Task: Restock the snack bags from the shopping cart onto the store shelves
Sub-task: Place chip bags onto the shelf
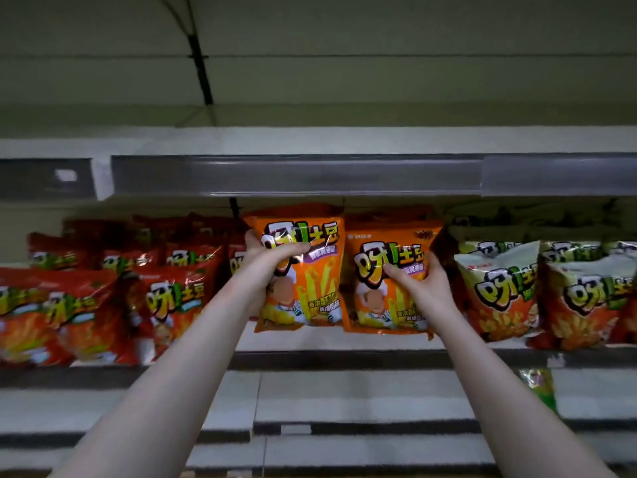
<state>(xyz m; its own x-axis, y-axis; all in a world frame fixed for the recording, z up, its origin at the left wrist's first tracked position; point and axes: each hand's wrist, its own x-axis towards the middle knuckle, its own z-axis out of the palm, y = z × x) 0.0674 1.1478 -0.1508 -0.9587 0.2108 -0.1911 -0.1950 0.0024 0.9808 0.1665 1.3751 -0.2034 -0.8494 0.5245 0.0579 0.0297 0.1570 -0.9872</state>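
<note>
Two orange snack bags stand upright side by side on the white shelf (310, 341) in front of me. My left hand (267, 262) grips the left orange bag (310, 284) by its left edge, thumb across the front. My right hand (425, 282) grips the right orange bag (379, 270) at its right edge, thumb on the front. Both bags' bottoms sit at the shelf surface. The shopping cart is out of view.
Red snack bags (103, 298) fill the shelf to the left; white-and-green bags (537, 288) fill it to the right. An upper shelf edge (296, 174) with a price rail hangs just above the bags. Lower shelves (344, 398) lie below, with a green bag (537, 388).
</note>
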